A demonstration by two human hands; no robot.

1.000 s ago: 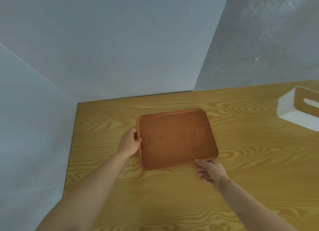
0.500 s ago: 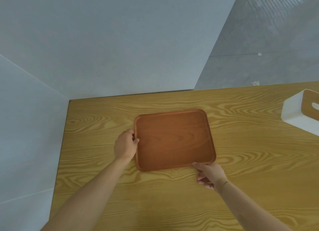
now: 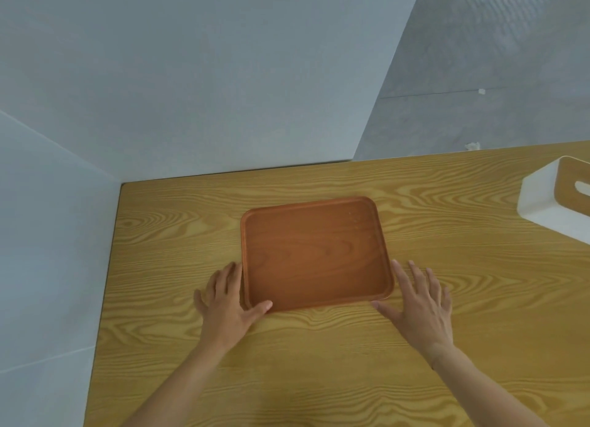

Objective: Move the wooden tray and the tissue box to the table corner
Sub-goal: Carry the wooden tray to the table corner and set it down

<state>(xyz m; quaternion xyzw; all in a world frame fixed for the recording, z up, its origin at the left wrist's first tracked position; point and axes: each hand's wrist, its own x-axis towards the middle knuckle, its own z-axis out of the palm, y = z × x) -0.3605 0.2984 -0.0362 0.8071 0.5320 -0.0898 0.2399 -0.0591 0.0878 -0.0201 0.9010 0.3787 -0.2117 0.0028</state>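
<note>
A reddish-brown wooden tray [image 3: 314,254] lies flat on the light wooden table [image 3: 319,362], some way out from the far-left corner. My left hand [image 3: 226,302] rests open against the tray's near-left corner, thumb touching its front edge. My right hand [image 3: 421,299] lies open with spread fingers just beside the near-right corner, thumb close to the rim. Neither hand grips the tray. The white tissue box [image 3: 555,200] with a wooden top stands at the right edge of view, partly cut off.
Grey walls meet behind the table's far-left corner [image 3: 123,184]. The table's left edge runs down along the left wall. Bare tabletop lies between the tray and the corner, and between the tray and the tissue box.
Both hands have let go of the tray's edges and opened flat on the table beside its near corners. The tray sits in about the same place.
</note>
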